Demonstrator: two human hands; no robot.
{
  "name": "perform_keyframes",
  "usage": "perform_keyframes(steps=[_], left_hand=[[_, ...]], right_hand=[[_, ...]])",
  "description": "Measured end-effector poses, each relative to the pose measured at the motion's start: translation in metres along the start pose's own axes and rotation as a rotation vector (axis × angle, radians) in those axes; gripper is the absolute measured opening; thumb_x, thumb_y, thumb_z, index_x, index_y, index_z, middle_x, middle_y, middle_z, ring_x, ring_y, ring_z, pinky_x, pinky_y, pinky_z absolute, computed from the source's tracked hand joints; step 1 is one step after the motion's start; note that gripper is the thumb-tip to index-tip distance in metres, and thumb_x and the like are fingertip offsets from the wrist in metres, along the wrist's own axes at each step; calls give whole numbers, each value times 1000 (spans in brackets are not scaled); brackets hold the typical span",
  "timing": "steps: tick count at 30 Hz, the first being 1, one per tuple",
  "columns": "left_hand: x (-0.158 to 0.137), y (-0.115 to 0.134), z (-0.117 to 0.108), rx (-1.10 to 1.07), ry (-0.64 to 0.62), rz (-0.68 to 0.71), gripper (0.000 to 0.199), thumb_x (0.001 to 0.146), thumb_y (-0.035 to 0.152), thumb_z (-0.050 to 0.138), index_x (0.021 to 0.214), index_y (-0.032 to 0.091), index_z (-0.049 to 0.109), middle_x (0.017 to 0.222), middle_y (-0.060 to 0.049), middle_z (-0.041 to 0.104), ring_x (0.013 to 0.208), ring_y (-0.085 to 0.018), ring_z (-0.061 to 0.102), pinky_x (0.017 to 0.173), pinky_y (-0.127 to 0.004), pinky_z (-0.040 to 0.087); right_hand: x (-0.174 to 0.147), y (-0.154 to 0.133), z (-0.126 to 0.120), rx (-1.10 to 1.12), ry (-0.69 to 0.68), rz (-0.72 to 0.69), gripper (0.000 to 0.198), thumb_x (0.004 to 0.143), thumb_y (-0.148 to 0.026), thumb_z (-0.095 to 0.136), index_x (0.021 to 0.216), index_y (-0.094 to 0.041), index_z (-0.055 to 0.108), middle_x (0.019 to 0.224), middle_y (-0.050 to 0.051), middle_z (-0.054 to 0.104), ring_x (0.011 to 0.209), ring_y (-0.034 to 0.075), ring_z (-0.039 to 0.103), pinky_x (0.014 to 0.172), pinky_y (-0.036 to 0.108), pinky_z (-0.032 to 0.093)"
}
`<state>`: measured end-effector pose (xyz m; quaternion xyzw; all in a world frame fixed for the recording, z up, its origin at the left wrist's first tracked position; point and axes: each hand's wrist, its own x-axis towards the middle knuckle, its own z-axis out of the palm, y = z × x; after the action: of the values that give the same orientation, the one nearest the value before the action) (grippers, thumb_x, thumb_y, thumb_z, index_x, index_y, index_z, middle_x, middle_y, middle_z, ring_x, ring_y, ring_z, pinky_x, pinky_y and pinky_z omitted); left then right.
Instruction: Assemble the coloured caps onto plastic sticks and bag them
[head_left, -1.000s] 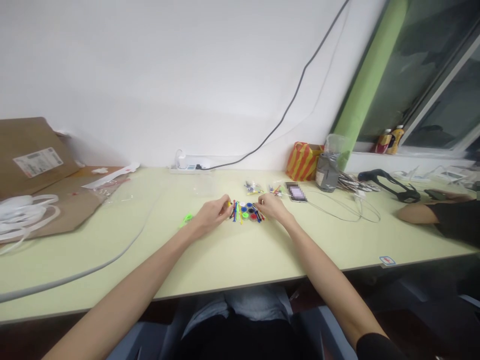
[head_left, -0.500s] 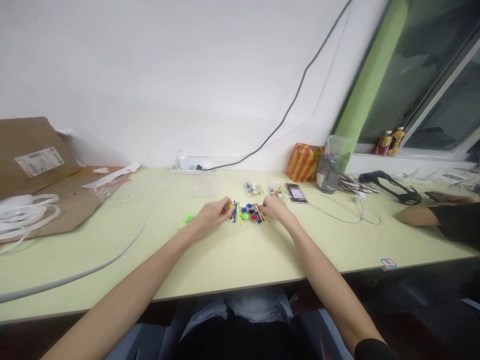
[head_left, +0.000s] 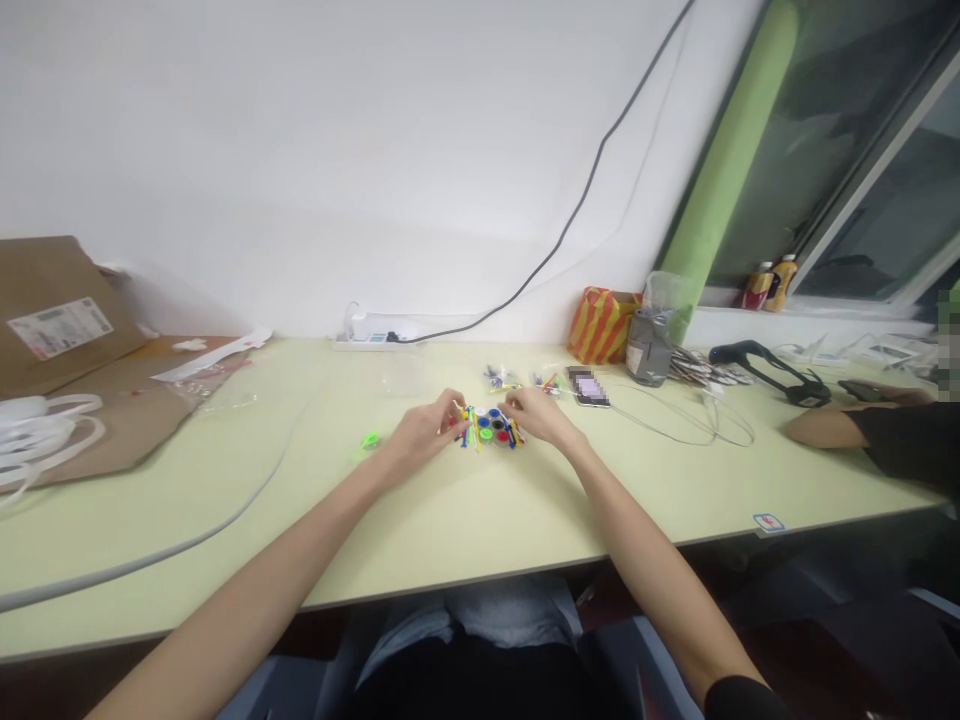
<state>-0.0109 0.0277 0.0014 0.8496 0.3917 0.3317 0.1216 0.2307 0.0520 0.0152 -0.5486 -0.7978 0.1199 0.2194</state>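
Note:
A cluster of small coloured plastic pieces lies on the table between my hands. Thin plastic sticks (head_left: 471,432) in blue, yellow and other colours make up its left side, and round discs (head_left: 487,434) in green, blue, black and red fill the middle. More sticks (head_left: 514,432) lie on the right. My left hand (head_left: 427,432) is at the left sticks, thumb and index finger apart, with a bit of red visible between them. My right hand (head_left: 540,412) bends over the right sticks, fingertips drawn together; what they pinch is too small to tell.
Bright green pieces (head_left: 369,441) lie left of my left hand. Behind the cluster are small clear bags (head_left: 501,378) of parts and a phone (head_left: 588,386). A grey cable (head_left: 225,530) crosses the left side. Another person's arm (head_left: 825,430) rests at the right.
My left thumb and index finger have parted from a pinch near a yellow piece. My right hand has moved slightly over the right sticks. The whole view has shifted a little.

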Motion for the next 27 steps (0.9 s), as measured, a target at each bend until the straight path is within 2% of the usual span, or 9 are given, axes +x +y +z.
perform_keyframes(steps=[3,6,10,13,17,19,22,24,27], left_hand=[[-1,4,3,-18,-9,12,27,94,43,53,111,25,42,78,5,65,60,-13,53,63,-25,39],[-2,3,5,-45,-11,-1,28,93,42,55,110,25,41,77,5,65,59,-13,52,61,-25,39],[-2,0,6,-96,24,-48,28,91,42,60,102,25,41,74,5,64,59,-13,56,60,-24,39],[-1,-1,6,-110,60,-61,30,90,45,61,98,24,40,73,4,64,60,-14,57,61,-25,41],[0,-1,6,-97,45,-45,34,90,48,60,105,25,40,82,2,68,65,-15,60,64,-27,43],[1,-1,5,-82,30,-29,32,94,47,55,112,25,39,88,1,69,68,-15,61,65,-26,44],[1,-5,3,-42,15,-18,30,99,43,43,123,26,38,89,2,67,65,-13,60,65,-26,44],[0,-8,2,-24,9,-17,31,100,40,39,127,26,37,89,2,66,64,-13,59,65,-25,43],[0,-12,1,-13,-2,-22,33,100,39,37,130,26,35,89,2,63,64,-12,58,64,-25,42]], right_hand=[[-4,-16,5,425,-51,-192,31,94,-44,52,86,-17,65,70,1,63,58,12,54,55,22,38],[-6,-33,15,693,-114,-240,32,93,-47,54,86,-16,63,66,-1,60,49,9,48,49,21,38],[-6,-42,24,810,-55,-233,28,89,-44,60,89,-16,64,71,0,63,53,10,51,50,22,40],[-3,-40,25,811,1,-262,26,85,-41,66,90,-16,66,80,3,68,64,12,58,59,24,45],[1,-31,20,651,79,-287,22,89,-38,62,89,-17,66,85,4,69,74,15,60,70,27,47],[2,-23,15,444,192,-252,16,92,-33,59,90,-18,67,88,4,67,79,16,60,74,27,46],[2,-6,5,114,354,-128,14,94,-25,55,95,-20,68,100,6,65,90,17,60,80,28,42],[3,6,-2,-39,364,-21,15,95,-23,54,99,-20,69,107,7,63,95,18,60,79,28,41],[5,26,-10,-206,257,144,14,93,-22,57,96,-19,71,108,10,65,95,20,61,74,28,39]])
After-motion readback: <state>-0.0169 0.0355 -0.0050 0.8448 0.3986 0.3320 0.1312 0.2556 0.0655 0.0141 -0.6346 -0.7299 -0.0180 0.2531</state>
